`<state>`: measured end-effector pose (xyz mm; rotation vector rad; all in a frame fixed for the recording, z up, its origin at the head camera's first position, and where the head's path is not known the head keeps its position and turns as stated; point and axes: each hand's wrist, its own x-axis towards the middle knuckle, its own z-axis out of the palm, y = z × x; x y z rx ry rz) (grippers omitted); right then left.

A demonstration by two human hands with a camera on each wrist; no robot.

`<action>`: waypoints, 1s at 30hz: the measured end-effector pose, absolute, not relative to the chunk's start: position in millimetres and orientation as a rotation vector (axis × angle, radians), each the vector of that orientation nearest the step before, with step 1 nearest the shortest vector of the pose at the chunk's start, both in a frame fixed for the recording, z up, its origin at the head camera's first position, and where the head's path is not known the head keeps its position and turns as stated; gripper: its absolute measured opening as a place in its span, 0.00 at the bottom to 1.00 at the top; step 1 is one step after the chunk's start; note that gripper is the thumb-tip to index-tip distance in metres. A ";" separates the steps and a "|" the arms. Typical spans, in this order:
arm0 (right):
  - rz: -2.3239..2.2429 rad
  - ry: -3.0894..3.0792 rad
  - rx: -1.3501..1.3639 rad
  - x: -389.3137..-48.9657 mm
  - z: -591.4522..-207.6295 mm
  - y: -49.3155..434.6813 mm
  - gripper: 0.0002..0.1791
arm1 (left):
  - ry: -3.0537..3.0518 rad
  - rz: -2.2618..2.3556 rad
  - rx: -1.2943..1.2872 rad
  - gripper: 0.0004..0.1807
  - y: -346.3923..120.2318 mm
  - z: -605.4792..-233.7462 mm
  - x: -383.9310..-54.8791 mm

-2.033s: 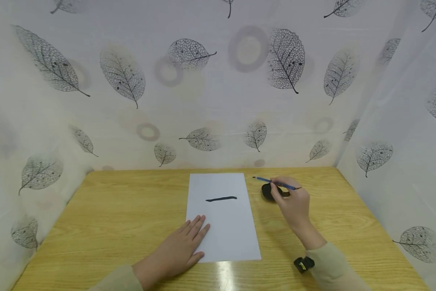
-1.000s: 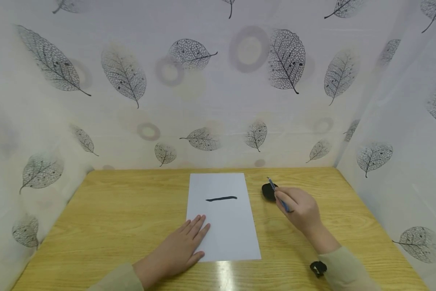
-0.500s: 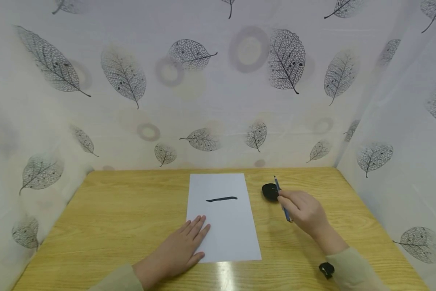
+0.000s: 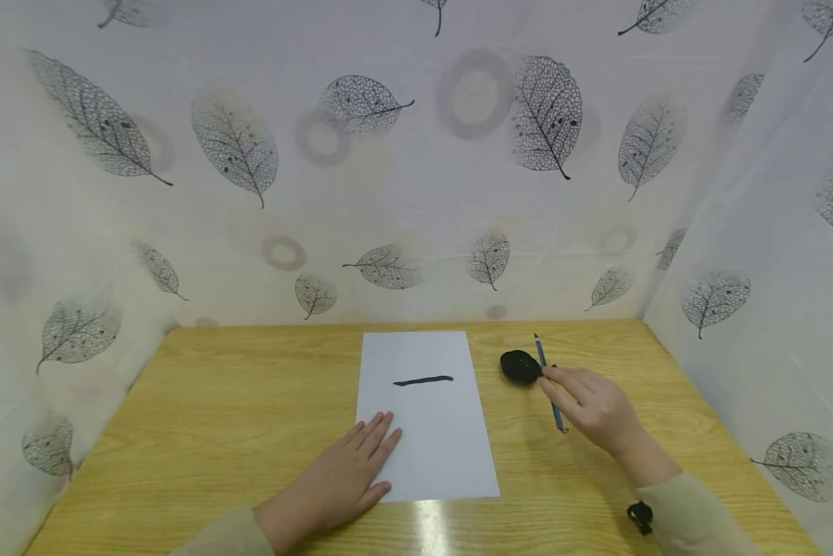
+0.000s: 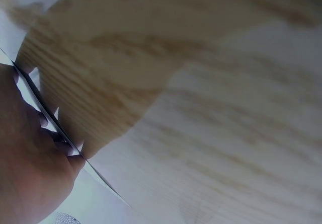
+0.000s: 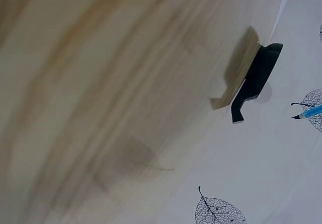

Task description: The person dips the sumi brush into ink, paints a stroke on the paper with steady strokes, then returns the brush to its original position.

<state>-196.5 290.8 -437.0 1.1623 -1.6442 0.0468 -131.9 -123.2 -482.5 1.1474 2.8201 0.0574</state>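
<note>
A white sheet of paper (image 4: pixel 437 448) with one thick black stroke (image 4: pixel 423 380) lies on the table. My left hand (image 4: pixel 347 471) rests on the sheet's lower left edge, fingers straight and slightly spread. My right hand (image 4: pixel 593 405) pinches a blue writing brush (image 4: pixel 557 413) between thumb and fingers. Its dark tip points away from me, and a small loop hangs at the near end. Just left of those fingers sits a black shallow dish (image 4: pixel 519 367); they overlap its short handle in the head view. The right wrist view shows the dish (image 6: pixel 261 70) and handle from the side.
The wooden table (image 4: pixel 235 417) carries the sheet and dish. Pale leaf-print cloth (image 4: pixel 416 193) rises behind it and along both sides. A small black device (image 4: pixel 640 517) is at my right wrist beside the sleeve.
My right hand has drawn back rightward and toward me. The brush has swung from nearly sideways to pointing away, uncovering more of the dish. My left hand and the paper stay put.
</note>
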 end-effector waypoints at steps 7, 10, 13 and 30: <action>-0.045 -1.658 1.209 -197.8 -440.7 302.0 0.19 | 2.823 0.052 1.151 0.38 -123.7 -482.4 -131.0; -0.074 -1.668 1.231 -197.9 -442.0 306.3 0.19 | 2.819 0.063 1.149 0.38 -123.8 -482.4 -131.5; -0.096 -1.674 1.251 -198.2 -443.1 309.6 0.20 | 2.811 0.073 1.143 0.38 -123.9 -482.3 -132.1; -0.235 -1.688 1.332 -203.8 -455.6 322.2 0.21 | 2.822 0.085 1.176 0.38 -124.1 -481.0 -131.3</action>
